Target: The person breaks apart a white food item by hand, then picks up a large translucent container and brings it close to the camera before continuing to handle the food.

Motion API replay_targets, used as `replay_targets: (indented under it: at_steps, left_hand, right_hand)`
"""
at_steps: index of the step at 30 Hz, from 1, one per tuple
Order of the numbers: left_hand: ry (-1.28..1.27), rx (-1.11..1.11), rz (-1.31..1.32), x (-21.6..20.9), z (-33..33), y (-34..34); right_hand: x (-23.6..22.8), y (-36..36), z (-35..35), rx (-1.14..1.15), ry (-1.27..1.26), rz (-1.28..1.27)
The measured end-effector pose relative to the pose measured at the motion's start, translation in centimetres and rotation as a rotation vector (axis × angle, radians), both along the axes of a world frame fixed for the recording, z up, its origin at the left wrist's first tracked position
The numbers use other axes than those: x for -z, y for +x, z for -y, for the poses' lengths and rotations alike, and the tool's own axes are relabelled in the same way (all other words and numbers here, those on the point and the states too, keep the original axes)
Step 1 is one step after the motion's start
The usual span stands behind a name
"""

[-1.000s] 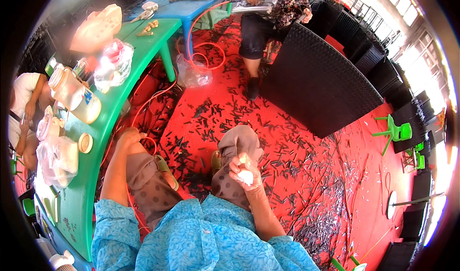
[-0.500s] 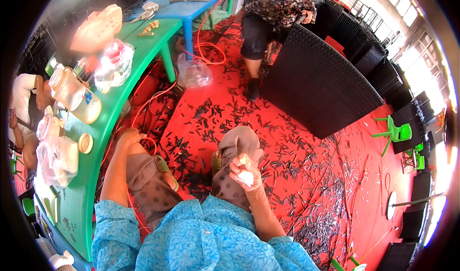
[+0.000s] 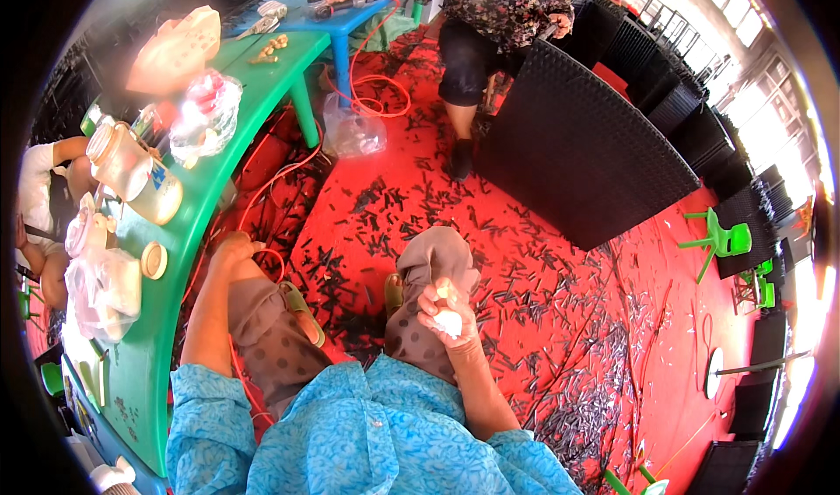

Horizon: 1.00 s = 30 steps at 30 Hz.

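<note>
Evidently one white lump (image 3: 448, 323) in the right hand (image 3: 452, 317), two slippers (image 3: 394, 294) below

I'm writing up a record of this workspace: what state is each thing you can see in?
Right hand: curled around a whitish item
Left hand: resting on the left leg
Jar: standing; whether open, unclear
Round lid: lying on the green table
Plastic bag on the floor: crumpled
Red cord: loosely looped
Black strips: scattered over the floor
Green chair at right: upright, unoccupied
</note>
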<state>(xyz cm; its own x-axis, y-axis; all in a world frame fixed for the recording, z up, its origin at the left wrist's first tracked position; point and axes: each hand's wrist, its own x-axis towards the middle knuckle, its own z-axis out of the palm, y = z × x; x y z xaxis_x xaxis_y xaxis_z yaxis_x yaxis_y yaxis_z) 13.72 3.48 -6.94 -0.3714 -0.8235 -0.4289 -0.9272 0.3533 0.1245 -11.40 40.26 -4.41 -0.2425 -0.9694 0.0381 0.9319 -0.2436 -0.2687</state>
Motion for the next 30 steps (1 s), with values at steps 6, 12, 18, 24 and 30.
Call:
replay_targets:
  at_steps: [6,12,18,24,30]
  left_hand:
    - [-0.020,0.042,-0.017,1.3,1.3,1.1]
    - [0.035,0.067,0.037,-0.7,-0.1,-0.5]
    - [-0.055,0.103,0.033,0.7,0.6,0.7]
    - [-0.009,0.029,-0.016,0.6,0.6,0.5]
    - [0.058,0.043,0.022,-1.5,-0.5,-0.9]
  right_hand:
    - [-0.2,0.2,0.1,-0.006,-0.005,-0.006]
    - [0.0,-0.2,-0.1,-0.001,0.004,-0.011]
    - [-0.1,0.0,0.1,-0.006,-0.006,-0.015]
    - [-0.1,0.0,0.0,-0.001,0.002,-0.010]
    - [-0.1,-0.1,-0.1,0.015,0.002,-0.019]
